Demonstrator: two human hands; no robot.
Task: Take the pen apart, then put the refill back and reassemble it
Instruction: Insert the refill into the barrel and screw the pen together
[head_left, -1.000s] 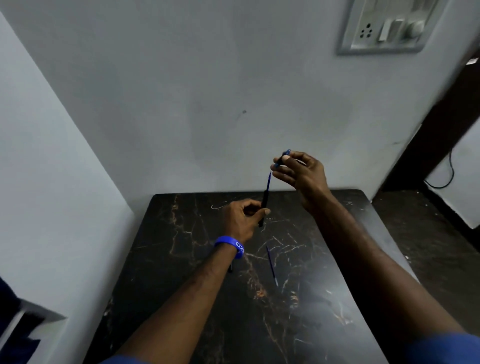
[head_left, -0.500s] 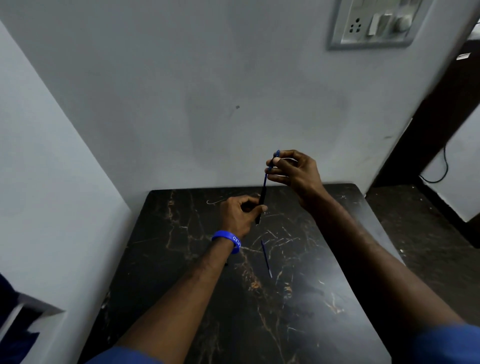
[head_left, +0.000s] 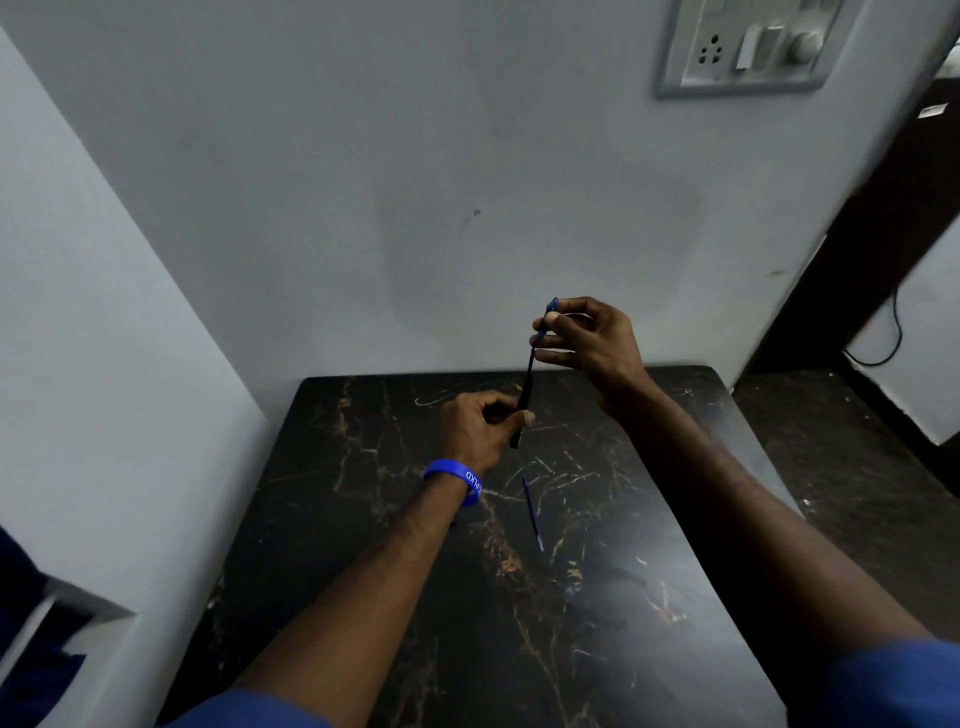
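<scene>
The pen (head_left: 524, 402) stands nearly upright above the tabletop (head_left: 363, 519), its long axis leaning a little to the right at the top; the left hand (head_left: 480, 428) pinches the dark lower barrel, and the right hand (head_left: 582, 338) grips the blue upper part (head_left: 543, 332) directly above it. A thin blue refill (head_left: 533, 514) lies on the tabletop just below and nearer to the person, closest to the left hand. I judge that nothing blocks the way to it.
</scene>
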